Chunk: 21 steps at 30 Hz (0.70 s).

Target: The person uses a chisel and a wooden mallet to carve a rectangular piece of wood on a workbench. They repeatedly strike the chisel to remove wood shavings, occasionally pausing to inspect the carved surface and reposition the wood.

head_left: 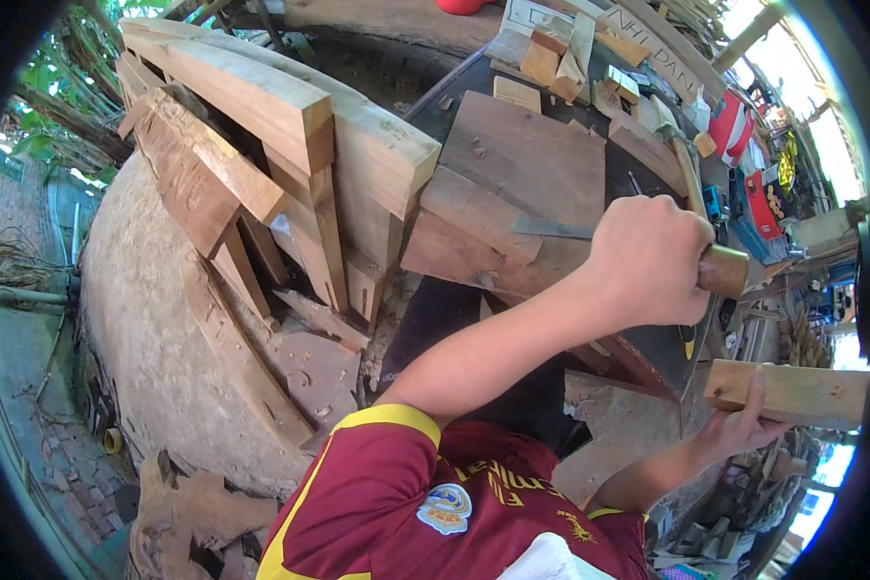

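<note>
My left hand (pixel 648 256) is closed around the wooden handle (pixel 725 271) of a tool, and a flat grey metal blade (pixel 551 227) shows on the other side of the fist. The blade is over stacked brown boards (pixel 522 145) on a dark-topped bench (pixel 459 75). Low at the right, my right hand (pixel 744 425) grips a pale rectangular timber block (pixel 812 394) from below, one finger raised along its near face. The block is beside the bench's front right corner.
Large pale timber offcuts (pixel 232 87) lean at the left on a big rounded surface (pixel 135 319). Small blocks (pixel 541 53), red items (pixel 730 126) and other tools crowd the bench's back and right. A gnarled wood piece (pixel 184 522) lies at lower left. Foliage is at upper left.
</note>
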{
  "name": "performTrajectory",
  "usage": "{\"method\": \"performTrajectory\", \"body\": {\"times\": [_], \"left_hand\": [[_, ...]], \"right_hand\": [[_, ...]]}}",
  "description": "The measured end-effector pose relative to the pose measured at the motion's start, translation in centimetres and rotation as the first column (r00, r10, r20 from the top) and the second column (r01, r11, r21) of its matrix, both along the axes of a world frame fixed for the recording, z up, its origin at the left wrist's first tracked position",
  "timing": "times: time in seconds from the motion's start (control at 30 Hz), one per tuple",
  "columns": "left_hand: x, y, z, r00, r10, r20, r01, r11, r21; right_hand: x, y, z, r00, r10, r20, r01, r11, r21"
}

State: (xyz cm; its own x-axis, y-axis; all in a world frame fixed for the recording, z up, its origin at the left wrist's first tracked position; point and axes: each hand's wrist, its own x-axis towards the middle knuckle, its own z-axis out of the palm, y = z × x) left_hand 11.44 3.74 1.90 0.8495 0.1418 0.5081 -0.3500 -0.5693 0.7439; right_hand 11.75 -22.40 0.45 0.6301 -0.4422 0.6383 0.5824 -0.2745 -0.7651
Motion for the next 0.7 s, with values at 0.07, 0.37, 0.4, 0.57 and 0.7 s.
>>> {"method": "performTrajectory", "body": {"times": [0.07, 0.37, 0.4, 0.57, 0.7], "left_hand": [[0.1, 0.1, 0.3, 0.999, 0.031, 0.028, -0.03, 0.999, -0.037], [0.2, 1.1, 0.4, 0.989, 0.112, 0.101, -0.104, 0.991, -0.079], [0.0, 1.2, 0.4, 0.987, 0.116, 0.108, -0.106, 0.99, -0.094], [-0.7, 1.3, 0.6, 0.985, 0.074, 0.155, -0.052, 0.988, -0.144], [-0.9, 1.7, 0.9, 0.984, 0.053, 0.169, -0.025, 0.986, -0.162]], "right_hand": [[-0.2, 0.1, -0.3, 0.999, 0.04, -0.005, -0.04, 0.998, -0.055], [0.7, -0.8, 1.0, 0.994, 0.088, 0.057, -0.077, 0.981, -0.178], [0.8, -0.7, 1.3, 0.994, 0.084, 0.071, -0.071, 0.983, -0.17], [1.1, -0.5, 2.1, 0.978, 0.169, 0.122, -0.144, 0.971, -0.189], [1.2, 0.3, 2.4, 0.972, 0.209, 0.105, -0.183, 0.96, -0.214]]}}
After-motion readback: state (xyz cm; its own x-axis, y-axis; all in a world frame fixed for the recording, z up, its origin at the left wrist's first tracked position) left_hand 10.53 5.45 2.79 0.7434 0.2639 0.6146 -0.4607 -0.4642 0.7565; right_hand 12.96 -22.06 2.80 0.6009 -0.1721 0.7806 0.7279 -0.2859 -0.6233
